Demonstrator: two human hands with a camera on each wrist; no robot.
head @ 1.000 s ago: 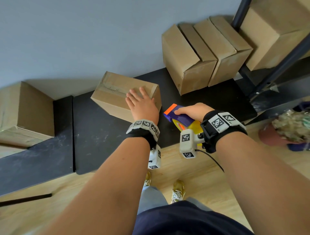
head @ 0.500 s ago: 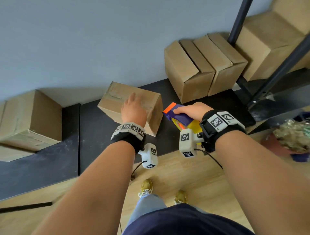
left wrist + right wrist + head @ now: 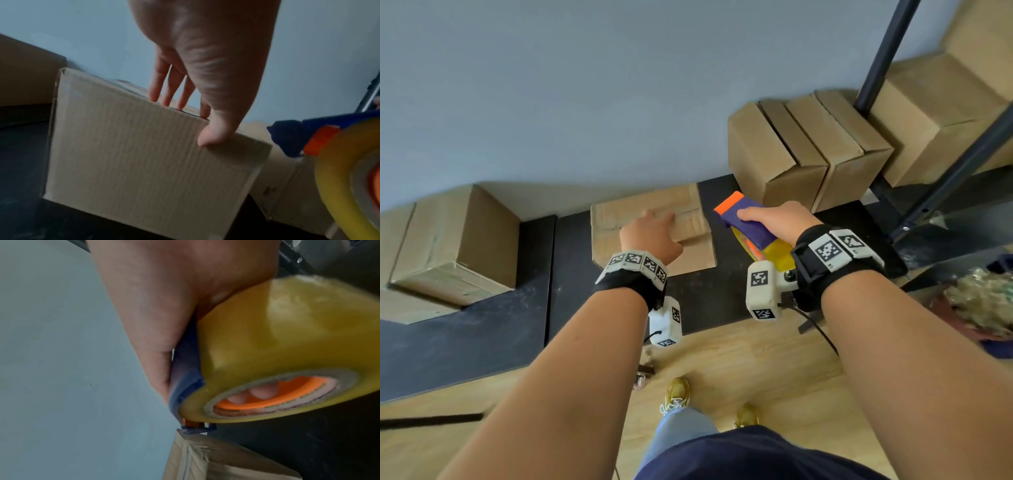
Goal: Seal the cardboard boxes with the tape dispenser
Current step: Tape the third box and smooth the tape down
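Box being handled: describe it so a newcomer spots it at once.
Along the foot of the grey wall runs a black mat. The box sits mid-mat, between a single box on the left and a pair of boxes on the right. Only it has the left hand resting on it, with the tape dispenser beside it.

Tape roll [image 3: 345,170] cut off at the right edge (left wrist view), box [image 3: 613,226] partly under the left hand [image 3: 650,236]

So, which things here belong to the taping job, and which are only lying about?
Job: small brown cardboard box, left hand on it; purple-and-orange tape dispenser with yellow roll, in right hand; other brown cardboard boxes, probably waiting.
Lying about: black metal rack post; pale crumpled bundle at right.
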